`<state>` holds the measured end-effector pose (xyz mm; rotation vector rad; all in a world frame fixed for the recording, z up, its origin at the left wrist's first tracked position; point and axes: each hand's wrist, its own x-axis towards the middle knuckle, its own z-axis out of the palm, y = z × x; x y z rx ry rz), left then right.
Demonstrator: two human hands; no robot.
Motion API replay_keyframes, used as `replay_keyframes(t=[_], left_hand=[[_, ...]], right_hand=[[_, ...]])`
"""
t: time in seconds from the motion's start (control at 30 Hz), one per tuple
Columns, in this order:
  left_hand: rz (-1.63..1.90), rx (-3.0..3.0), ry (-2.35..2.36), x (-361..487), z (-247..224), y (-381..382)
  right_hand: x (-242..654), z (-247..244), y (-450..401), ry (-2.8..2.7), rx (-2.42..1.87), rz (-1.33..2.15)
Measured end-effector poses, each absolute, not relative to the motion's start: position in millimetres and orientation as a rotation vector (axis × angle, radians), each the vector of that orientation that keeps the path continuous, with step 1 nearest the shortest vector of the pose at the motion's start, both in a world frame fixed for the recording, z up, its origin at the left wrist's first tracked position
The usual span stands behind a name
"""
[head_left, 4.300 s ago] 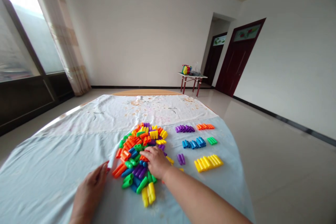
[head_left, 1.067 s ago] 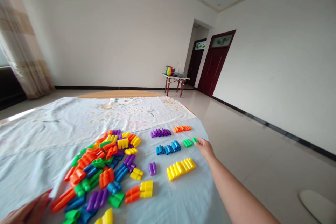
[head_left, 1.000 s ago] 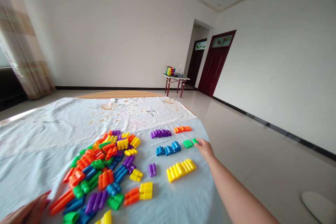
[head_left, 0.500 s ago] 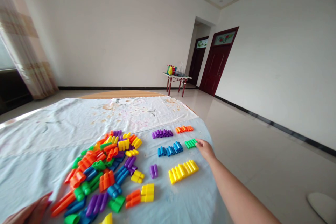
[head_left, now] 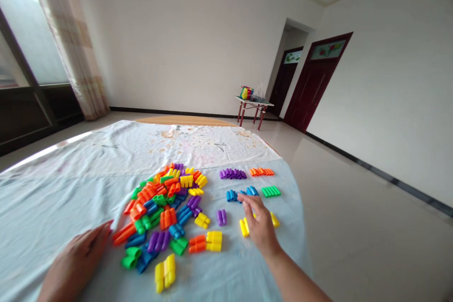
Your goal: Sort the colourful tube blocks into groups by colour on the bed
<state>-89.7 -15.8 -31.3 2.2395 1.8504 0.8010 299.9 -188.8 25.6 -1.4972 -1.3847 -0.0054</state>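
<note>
My left hand point(head_left: 79, 259) lies on the pale blue cloth with its fingers stretched out, beside a pile of coloured plastic tube blocks point(head_left: 152, 193). My right hand point(head_left: 260, 224) hovers over the right part of the table, fingers a little apart, with nothing visible in it. It partly covers a yellow row of blocks point(head_left: 244, 227), and its fingertips overlap a blue row point(head_left: 231, 196). Behind these are a purple row point(head_left: 232, 174), an orange row point(head_left: 262, 171) and a green row point(head_left: 271, 191). A lone purple block point(head_left: 221, 217) sits between pile and rows.
Near the front edge of the view is a yellow block point(head_left: 165, 273); an orange block point(head_left: 197, 244) touches another yellow one point(head_left: 214, 241). A floral cloth point(head_left: 184, 139) covers the table's far part. Beyond stands a small table point(head_left: 253, 102) with bags.
My right hand has left the green row and moved left and nearer, over the yellow row. More of my left hand shows. The view has turned left.
</note>
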Motion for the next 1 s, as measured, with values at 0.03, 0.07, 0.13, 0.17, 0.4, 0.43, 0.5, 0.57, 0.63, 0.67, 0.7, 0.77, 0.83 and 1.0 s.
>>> replay_keyframes(t=[0.03,0.07,0.13,0.17,0.4,0.43,0.5,0.57,0.63,0.67,0.7,0.77,0.83,1.0], left_hand=[[0.732,2.234,1.83,-87.9,-27.4,-19.3],[0.703,2.221,1.824,-85.9,-22.9,-22.9],[0.685,2.216,1.805,-82.2,-14.2,-29.7],[0.692,2.216,1.801,-80.8,-10.9,-32.4],[0.751,2.223,1.749,-81.0,-10.7,-34.6],[0.758,2.223,1.738,-81.9,-12.5,-33.3],[0.77,2.229,1.711,-84.5,-15.5,-30.7],[0.777,2.241,1.675,-88.2,-17.0,-28.9],[0.778,2.259,1.63,-92.4,-16.6,-28.7],[0.775,2.271,1.606,-94.3,-15.7,-29.2],[0.77,2.282,1.583,-95.8,-14.6,-30.1],[0.76,2.301,1.546,-97.5,-11.7,-32.9],[0.755,2.315,1.528,-97.2,-8.8,-36.6],[0.777,2.335,1.547,-95.6,-7.4,-48.3]], right_hand=[[283.8,18.5,-192.4,-1.431,-1.476,0.022],[270.4,10.3,-195.9,-1.465,-1.465,0.045],[252.2,-6.6,-201.9,-1.496,-1.467,0.068],[247.1,-13.9,-204.0,-1.503,-1.475,0.07],[245.4,-28.2,-204.8,-1.576,-1.494,-0.005],[245.9,-28.4,-204.1,-1.597,-1.491,-0.012],[246.1,-29.9,-203.0,-1.63,-1.487,-0.019],[246.1,-32.4,-202.6,-1.653,-1.485,-0.014],[246.4,-35.0,-202.6,-1.67,-1.484,-0.006],[246.7,-35.9,-202.7,-1.678,-1.482,-0.002],[247.0,-36.5,-202.9,-1.684,-1.478,-0.001],[247.3,-37.0,-203.3,-1.688,-1.474,-0.009],[247.2,-37.0,-203.7,-1.685,-1.471,-0.027],[246.6,-39.2,-203.3,-1.693,-1.468,-0.051]])
